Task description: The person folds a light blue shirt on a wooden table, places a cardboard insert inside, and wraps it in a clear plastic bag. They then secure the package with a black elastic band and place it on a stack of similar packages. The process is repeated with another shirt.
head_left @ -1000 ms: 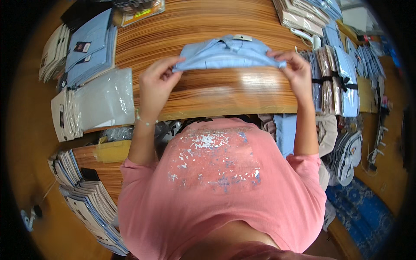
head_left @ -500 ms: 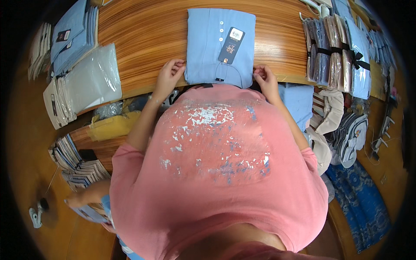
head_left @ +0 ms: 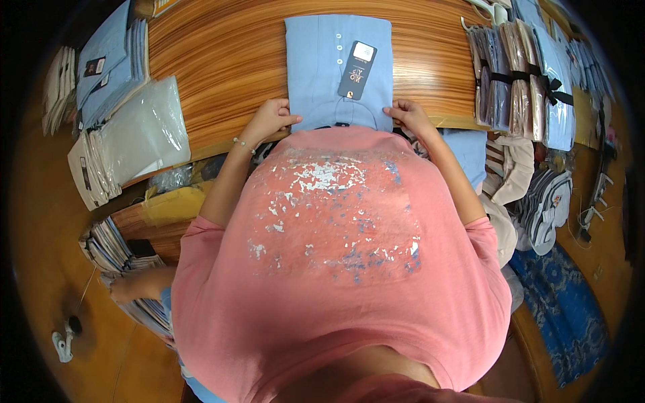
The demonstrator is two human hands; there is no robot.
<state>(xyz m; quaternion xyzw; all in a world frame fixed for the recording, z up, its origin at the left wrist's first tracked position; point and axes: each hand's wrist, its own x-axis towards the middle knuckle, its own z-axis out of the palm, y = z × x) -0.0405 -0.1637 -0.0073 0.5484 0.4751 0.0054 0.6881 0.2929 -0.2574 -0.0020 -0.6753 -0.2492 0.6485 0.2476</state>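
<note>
A folded light-blue shirt [head_left: 312, 80] lies on the wooden table in front of me, its near end at my chest. Small white buttons run down its front, and a dark hang tag [head_left: 357, 70] on a looped cord rests on top. My left hand [head_left: 272, 117] is closed, its fingertips pinching the shirt's left edge close to the near corner. On the opposite side, my right hand [head_left: 410, 116] pinches the right edge between thumb and fingers. My pink top covers part of the near edge.
Clear plastic bags [head_left: 144, 134] and blue folded garments [head_left: 107, 67] lie on the left. Bagged garments with black ribbons [head_left: 514, 77] stand on the right. Another person's hand [head_left: 138, 285] touches stacked garments at lower left. Below the table's right side are pale garments [head_left: 512, 168].
Both my hands have moved inward and taken hold of the shirt's side edges. The shirt has shifted slightly left. The other person's hand has moved over the stacked garments.
</note>
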